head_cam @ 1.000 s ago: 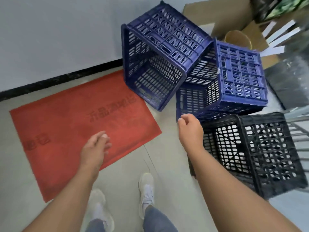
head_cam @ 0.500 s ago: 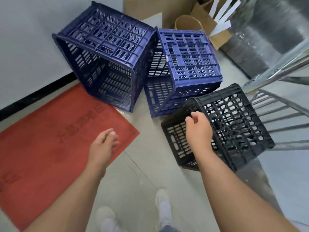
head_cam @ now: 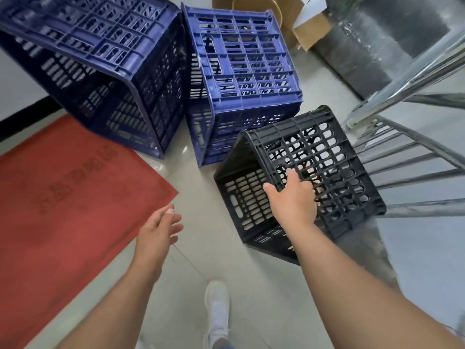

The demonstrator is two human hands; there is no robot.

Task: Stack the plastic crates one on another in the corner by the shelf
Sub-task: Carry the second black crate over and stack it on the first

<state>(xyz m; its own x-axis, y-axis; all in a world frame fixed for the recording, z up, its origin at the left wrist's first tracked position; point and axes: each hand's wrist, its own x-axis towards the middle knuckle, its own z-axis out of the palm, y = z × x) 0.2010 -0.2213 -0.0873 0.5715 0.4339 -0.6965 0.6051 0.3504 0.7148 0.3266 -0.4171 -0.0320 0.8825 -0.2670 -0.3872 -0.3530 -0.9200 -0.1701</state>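
Note:
Three plastic crates lie on the floor. A dark blue crate [head_cam: 100,69] is tipped on its side at the upper left, its opening facing down-left. A lighter blue crate [head_cam: 241,69] stands beside it, touching it. A black crate [head_cam: 327,157] lies tilted on its side at the centre right. My right hand [head_cam: 292,200] rests on the black crate's near upper edge, thumb on one face and fingers curled over the other. My left hand [head_cam: 158,233] hovers over the floor left of the black crate, fingers loosely apart, holding nothing.
A red mat [head_cam: 65,202] covers the floor at the left, by a white wall with a black skirting [head_cam: 22,117]. A metal shelf frame [head_cam: 412,137] stands at the right. Cardboard boxes [head_cam: 309,34] sit behind the crates. My white shoe [head_cam: 217,308] is below.
The view has closed in on the crates. My right hand moved from the black crate's top corner to gripping its near edge. My left hand came forward and opened slightly.

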